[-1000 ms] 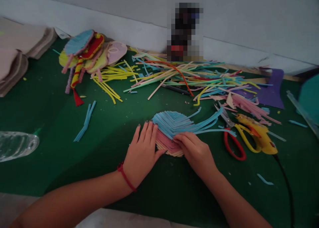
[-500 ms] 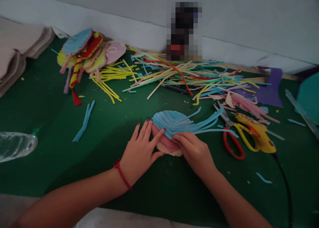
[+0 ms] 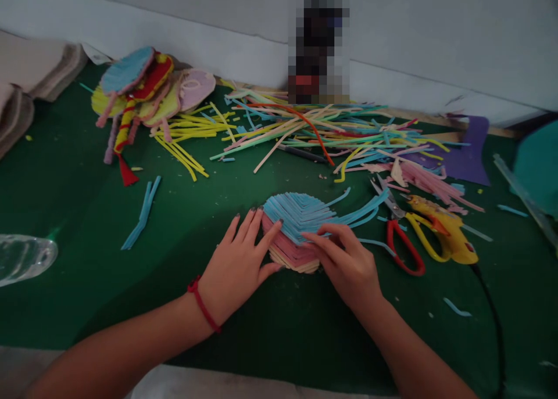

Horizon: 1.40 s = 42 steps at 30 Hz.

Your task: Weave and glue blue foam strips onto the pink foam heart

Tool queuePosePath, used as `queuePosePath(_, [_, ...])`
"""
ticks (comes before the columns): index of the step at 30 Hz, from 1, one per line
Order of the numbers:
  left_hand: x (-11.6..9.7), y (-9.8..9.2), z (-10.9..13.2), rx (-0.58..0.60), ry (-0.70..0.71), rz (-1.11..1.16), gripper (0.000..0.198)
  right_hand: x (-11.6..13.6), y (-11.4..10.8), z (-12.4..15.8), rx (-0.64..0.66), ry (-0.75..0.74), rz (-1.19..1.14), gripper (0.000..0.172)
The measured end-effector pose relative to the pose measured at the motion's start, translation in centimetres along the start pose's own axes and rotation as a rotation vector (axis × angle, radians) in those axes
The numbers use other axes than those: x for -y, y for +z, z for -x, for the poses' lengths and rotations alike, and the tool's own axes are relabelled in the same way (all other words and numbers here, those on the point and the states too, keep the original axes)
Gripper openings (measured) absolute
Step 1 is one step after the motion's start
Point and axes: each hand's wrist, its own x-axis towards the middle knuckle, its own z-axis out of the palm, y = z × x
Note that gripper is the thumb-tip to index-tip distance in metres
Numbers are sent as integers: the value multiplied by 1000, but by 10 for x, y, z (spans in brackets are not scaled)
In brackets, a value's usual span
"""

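A round woven piece of blue foam strips point(image 3: 300, 212) lies on top of a small stack of pink and tan discs point(image 3: 291, 255) on the green table point(image 3: 183, 213). Loose blue strip ends trail off it to the right. My left hand point(image 3: 239, 262) lies flat with its fingers spread, pressing on the left edge of the stack. My right hand point(image 3: 349, 265) rests on the right side of the piece, fingers stretched out over the blue strips. A red string bracelet is on my left wrist.
Red-handled scissors point(image 3: 403, 242) and a yellow glue gun point(image 3: 440, 230) lie just right of my right hand. A heap of coloured foam strips point(image 3: 331, 132) fills the back. Finished woven pieces point(image 3: 143, 91) sit back left; a clear plastic bottle point(image 3: 24, 256) lies far left.
My right hand has shifted up and right, and its fingers have stretched out over the blue strips. My left hand's fingers have slid onto the edge of the piece.
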Motion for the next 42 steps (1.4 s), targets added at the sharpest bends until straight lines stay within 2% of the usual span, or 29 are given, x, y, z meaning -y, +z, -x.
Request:
queuePosePath(5, [1, -5, -2, -123, -71, -8, 59, -7, -15, -2, -104, 337, -170, 20])
queuePosePath(7, [2, -6, -2, -152, -69, 0, 56, -9, -18, 1, -138, 464, -251, 33])
queuePosePath(9, [1, -5, -1, -164, -48, 19, 54, -11, -20, 4, -186, 517, -340, 47])
queuePosePath(11, [-1, -4, 0, -171, -23, 36, 52, -12, -20, 6, -213, 510, -414, 54])
queuePosePath(13, [-3, -3, 1, -173, -7, 42, 50, -11, -20, 6, -181, 492, -419, 54])
queuePosePath(18, [-11, 1, 3, -101, -39, 3, 59, -8, -12, -3, -25, 285, -189, 23])
queuePosePath(21, [-13, 4, 3, -37, -63, -10, 65, -9, -4, -3, 77, 205, -203, 11])
queuePosePath(28, [-11, 6, 3, -19, -82, -33, 67, -14, 3, 2, 136, 83, -196, 15])
queuePosePath(42, [-8, 9, 2, -4, -73, -28, 66, -11, 2, 2, 210, 41, -227, 18])
